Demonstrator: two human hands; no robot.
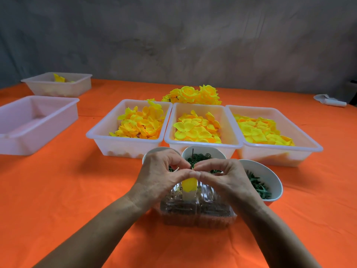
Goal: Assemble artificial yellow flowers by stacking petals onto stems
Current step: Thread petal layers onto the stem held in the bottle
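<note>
Behind three trays (203,145) of yellow petals (197,128), both hands' grips (192,171) pinch a stem (192,157)

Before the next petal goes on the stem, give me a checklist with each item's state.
1. Stem held: ok, both the left hand and the right hand pinch around it, and its thin tip stands up above the fingers.
2. Yellow piece on the stem: ok, it hangs just below the fingertips.
3. Piece fully seated: cannot tell, fingers hide the joint.
4. Petal supply: ok, the left petal tray, middle petal tray and right petal tray all hold petals.
5. A hand free to pick: not ok, both are busy.
6. Green parts in the middle bowl: ok.
</note>
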